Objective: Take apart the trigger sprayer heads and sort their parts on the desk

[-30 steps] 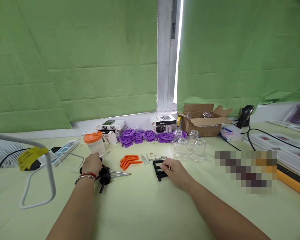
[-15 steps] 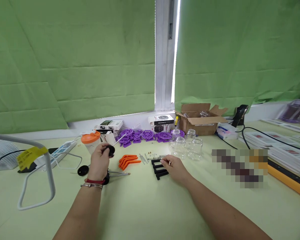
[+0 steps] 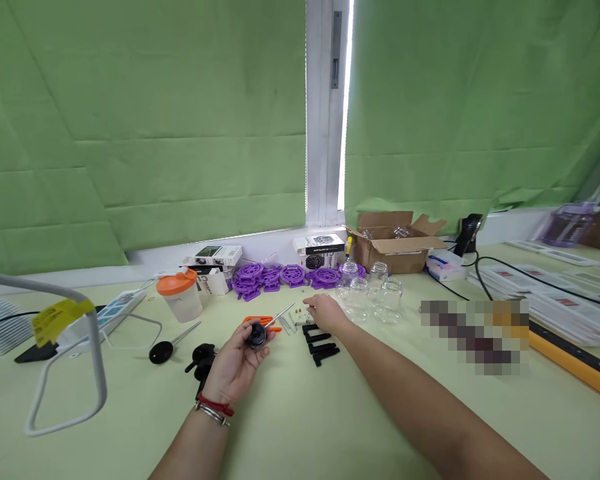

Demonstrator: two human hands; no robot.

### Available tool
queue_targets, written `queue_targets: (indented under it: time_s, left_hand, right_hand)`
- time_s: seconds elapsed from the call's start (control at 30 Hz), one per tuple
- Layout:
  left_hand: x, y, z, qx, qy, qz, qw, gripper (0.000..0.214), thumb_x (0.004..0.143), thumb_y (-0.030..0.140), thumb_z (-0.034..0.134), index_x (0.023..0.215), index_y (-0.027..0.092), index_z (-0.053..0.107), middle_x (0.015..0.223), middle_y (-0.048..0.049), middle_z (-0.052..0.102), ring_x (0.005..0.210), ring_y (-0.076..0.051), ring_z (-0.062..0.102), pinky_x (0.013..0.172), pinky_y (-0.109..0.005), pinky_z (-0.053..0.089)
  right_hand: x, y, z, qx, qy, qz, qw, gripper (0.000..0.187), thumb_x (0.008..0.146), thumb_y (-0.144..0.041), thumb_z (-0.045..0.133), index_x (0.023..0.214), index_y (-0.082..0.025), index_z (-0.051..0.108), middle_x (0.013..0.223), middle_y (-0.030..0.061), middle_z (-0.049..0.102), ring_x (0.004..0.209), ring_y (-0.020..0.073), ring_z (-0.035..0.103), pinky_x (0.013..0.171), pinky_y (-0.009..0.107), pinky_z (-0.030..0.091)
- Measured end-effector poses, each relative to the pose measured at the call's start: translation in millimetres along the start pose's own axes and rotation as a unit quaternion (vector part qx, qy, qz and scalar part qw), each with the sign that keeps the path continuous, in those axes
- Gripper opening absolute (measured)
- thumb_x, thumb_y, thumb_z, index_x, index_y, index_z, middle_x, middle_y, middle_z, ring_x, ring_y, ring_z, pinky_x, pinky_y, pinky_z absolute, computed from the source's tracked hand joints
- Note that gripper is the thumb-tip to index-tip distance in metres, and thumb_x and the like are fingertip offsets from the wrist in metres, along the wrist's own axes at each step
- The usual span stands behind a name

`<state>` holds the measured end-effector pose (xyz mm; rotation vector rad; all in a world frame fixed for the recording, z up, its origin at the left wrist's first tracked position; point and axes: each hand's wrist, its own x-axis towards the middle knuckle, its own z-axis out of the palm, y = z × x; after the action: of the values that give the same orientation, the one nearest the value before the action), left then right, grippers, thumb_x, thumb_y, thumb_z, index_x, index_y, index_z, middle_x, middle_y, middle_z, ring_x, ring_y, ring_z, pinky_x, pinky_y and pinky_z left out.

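A round black knob with a thin metal rod (image 3: 257, 335) rests in the fingers of my left hand (image 3: 233, 367), its rod pointing up and to the right. My right hand (image 3: 329, 313) is over the small parts, thumb and index finger close together; anything between them is too small to make out. By its fingertips lie tiny brass pieces (image 3: 299, 311) and a thin spring (image 3: 304, 323). Black bracket-like parts (image 3: 321, 345) lie just below it. Orange handles (image 3: 260, 320) are partly hidden behind my left hand, with metal pins (image 3: 287, 323) beside them.
Another black knob with a rod (image 3: 161, 352) and black parts (image 3: 203, 358) lie at left. Purple discs (image 3: 293, 275), an orange-lidded cup (image 3: 183, 300), clear jars (image 3: 391, 300) and an open carton (image 3: 400, 255) line the back. A grey metal frame (image 3: 103, 363) stands at left.
My left hand has moved right and turned palm up, bringing the knob and rod over the orange handles. My right hand has left the black brackets and moved up-left to the small parts.
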<state>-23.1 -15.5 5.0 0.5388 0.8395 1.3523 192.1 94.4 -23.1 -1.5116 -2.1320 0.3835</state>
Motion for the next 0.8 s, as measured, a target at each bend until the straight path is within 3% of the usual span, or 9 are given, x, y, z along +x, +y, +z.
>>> queue_targets:
  time_s: [0.17,0.33,0.5,0.63,0.73,0.8]
  left_hand:
    - [0,-2,1.4,0.027,0.056,0.027,0.998,0.007,0.079,0.021,0.058,0.084,0.016,0.06,0.083,-0.0045,0.063,0.071,-0.017,0.066,0.055,-0.025,0.053]
    - [1,-8,0.7,0.072,0.033,0.066,0.995,0.013,0.071,0.022,0.067,0.079,0.017,0.058,0.075,-0.0005,0.06,0.071,-0.015,0.064,0.053,-0.022,0.05]
    - [3,-12,-2.1,0.092,0.026,0.072,0.993,0.019,0.069,0.025,0.069,0.082,0.017,0.059,0.078,-0.0006,0.06,0.071,-0.014,0.063,0.052,-0.022,0.048]
    - [3,-13,-0.9,0.098,0.027,0.073,0.992,0.021,0.069,0.025,0.069,0.086,0.017,0.06,0.08,-0.0013,0.061,0.071,-0.015,0.062,0.052,-0.023,0.048]
    - [2,-12,0.8,0.099,0.036,0.072,0.992,0.024,0.067,0.025,0.07,0.087,0.016,0.062,0.081,-0.0027,0.061,0.071,-0.016,0.061,0.053,-0.024,0.048]
    - [2,-12,1.3,0.094,0.035,0.07,0.992,0.024,0.066,0.025,0.071,0.086,0.014,0.063,0.084,-0.0037,0.061,0.071,-0.016,0.061,0.052,-0.024,0.047]
  right_hand:
    - [22,2,8,0.007,-0.028,-0.001,1.0,0.02,0.078,-0.024,0.057,0.09,-0.026,0.073,0.09,0.0047,0.07,0.09,0.0217,0.059,0.075,0.028,0.041]
    - [30,1,16,0.031,-0.043,0.008,0.999,0.014,0.071,-0.02,0.061,0.07,-0.025,0.074,0.078,0.0036,0.071,0.081,0.0204,0.06,0.068,0.027,0.04]
    - [30,2,19,0.087,-0.02,0.036,0.995,0.013,0.066,-0.012,0.062,0.061,-0.02,0.071,0.075,0.0059,0.069,0.079,0.0205,0.059,0.07,0.028,0.039]
    - [29,2,14,0.177,0.027,0.075,0.981,0.012,0.073,-0.02,0.058,0.074,-0.018,0.07,0.084,0.0069,0.068,0.082,0.0193,0.058,0.071,0.028,0.04]
    - [21,0,7,0.266,0.05,0.111,0.956,0.022,0.08,-0.028,0.05,0.09,-0.015,0.064,0.089,0.0078,0.066,0.073,0.015,0.056,0.062,0.025,0.041]
    - [9,-3,1,0.323,0.042,0.128,0.937,0.021,0.08,-0.028,0.049,0.091,-0.014,0.061,0.085,0.0068,0.065,0.063,0.0114,0.053,0.055,0.023,0.04]
